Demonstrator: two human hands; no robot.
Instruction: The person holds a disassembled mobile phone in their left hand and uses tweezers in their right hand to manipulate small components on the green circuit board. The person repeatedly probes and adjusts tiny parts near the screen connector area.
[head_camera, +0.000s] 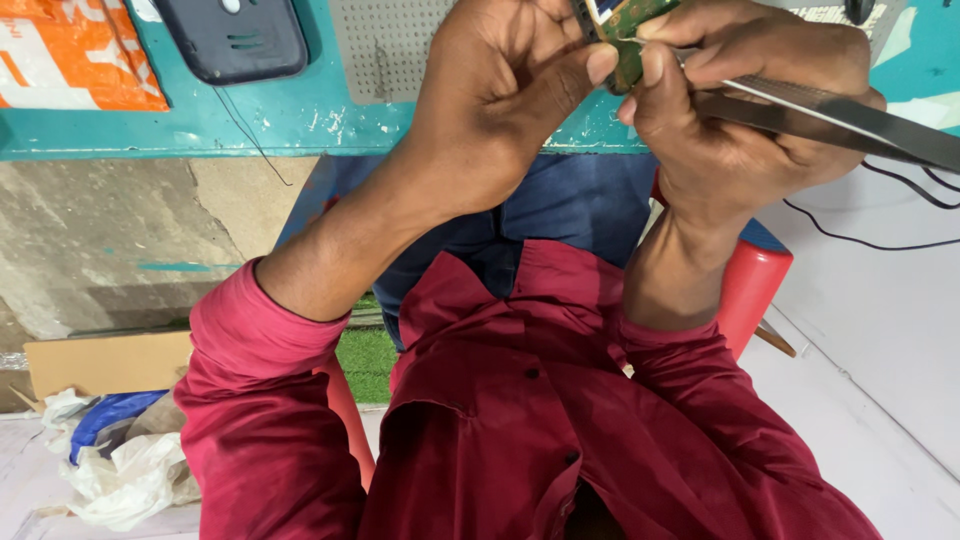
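My left hand (505, 95) is raised close to the camera and pinches a small green circuit board (628, 22) between thumb and fingers. My right hand (745, 105) grips a pair of long metal tweezers (850, 115), whose tips meet the edge of the board at my fingertips. The tweezers' handle runs out to the right. Both hands touch at the board, above the edge of a teal workbench (300, 115). Most of the board is hidden by my fingers.
A dark grey device (235, 35) and a grey perforated mat (385, 45) lie on the bench, with an orange packet (70, 55) at the left. Black cables (870, 240) trail at the right. Below are a red stool (750, 285), cardboard (105, 360) and crumpled plastic (120, 470).
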